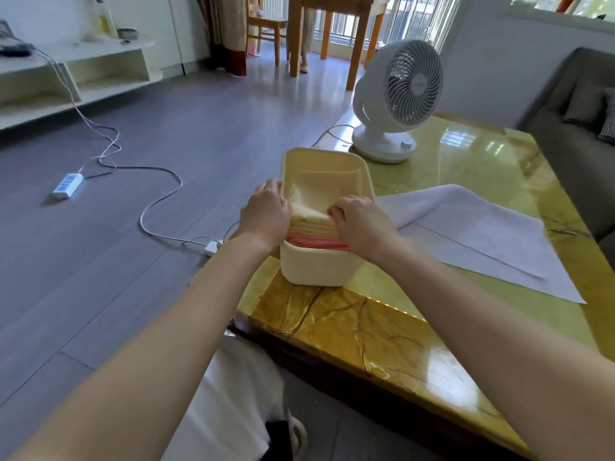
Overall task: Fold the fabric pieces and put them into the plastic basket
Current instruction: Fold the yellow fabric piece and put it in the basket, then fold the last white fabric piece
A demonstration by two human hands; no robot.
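Spotter: Glossy yellow-green table (466, 168), living room, grey floor. Plastic basket (316, 267) sits near the table's left edge, with a white fan (399, 98) behind it.

Scribe: Fabric, where?

Spotter: Yellow fabric (319, 194) folded inside the basket, on top of the pink fabric (312, 242), which shows as a stripe at the near wall. White fabric (482, 237) lies flat on the table just right of the basket, not yet folded small.

Scribe: Hands?

Spotter: Left hand (266, 212) at the basket's left rim, fingers curled over the yellow piece's edge. Right hand (361, 224) has knuckles bent, fingertips pinching the yellow folds at the near right.

Scribe: Handling?

Spotter: Judged soft, light and limp. It slumps unless held at the folded edge on both sides, so grip the stacked layers and not one ply. The basket looks stiff.

Scribe: Count?

Spotter: One basket. Three fabric colours seen: two inside, one outside. Cannot tell whether the pink is one piece or several.
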